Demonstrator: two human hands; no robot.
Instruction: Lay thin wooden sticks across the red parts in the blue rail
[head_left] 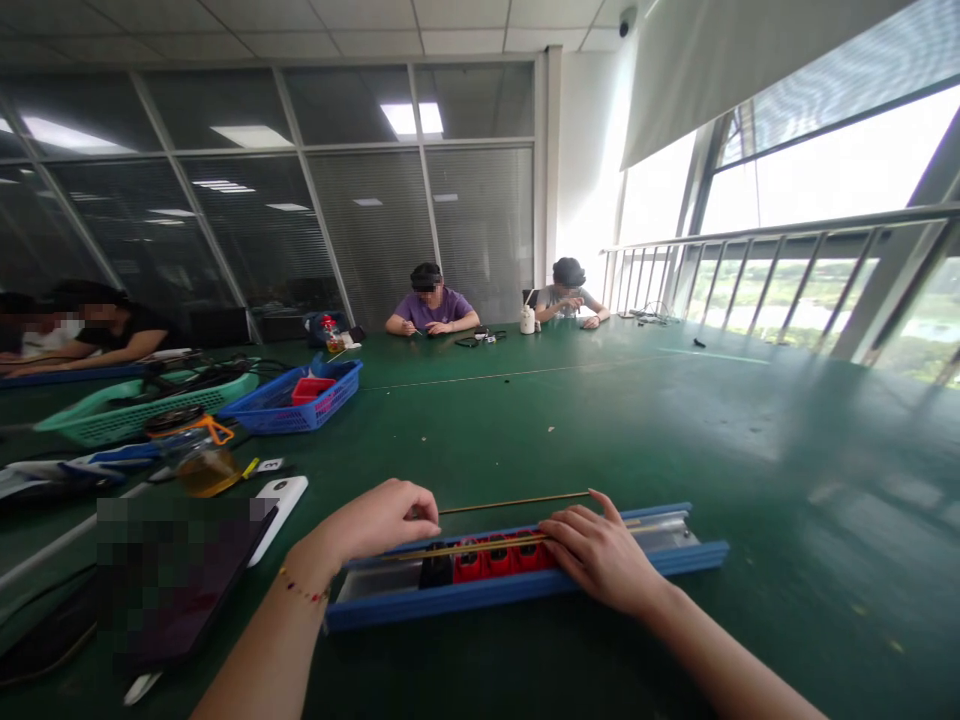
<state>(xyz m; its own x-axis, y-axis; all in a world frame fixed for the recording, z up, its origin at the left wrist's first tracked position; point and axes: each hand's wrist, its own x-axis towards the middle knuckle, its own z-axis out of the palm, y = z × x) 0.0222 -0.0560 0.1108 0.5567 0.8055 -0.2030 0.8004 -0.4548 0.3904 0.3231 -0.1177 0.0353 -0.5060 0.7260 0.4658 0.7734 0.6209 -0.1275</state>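
A long metal channel with blue edges (450,601) lies across the green table in front of me. Red blocks with black tops (498,562) and a black block (436,568) sit in its middle. Several thin yellowish-brown sticks (480,547) run lengthwise over them. My left hand (379,522), above the channel's left end, is closed in a pinch at one end of another thin stick (517,502). My right hand (598,548) rests over the channel and sticks, fingers spread; a raised fingertip is at that stick's far end. Its palm side is hidden.
To the left are a tablet-like dark device (202,590), a white power bank (281,510), a glass jar of amber liquid (206,465), a blue basket (300,410) and a green basket (112,415). Several people sit around the table. A white bottle (527,320) stands at the far side.
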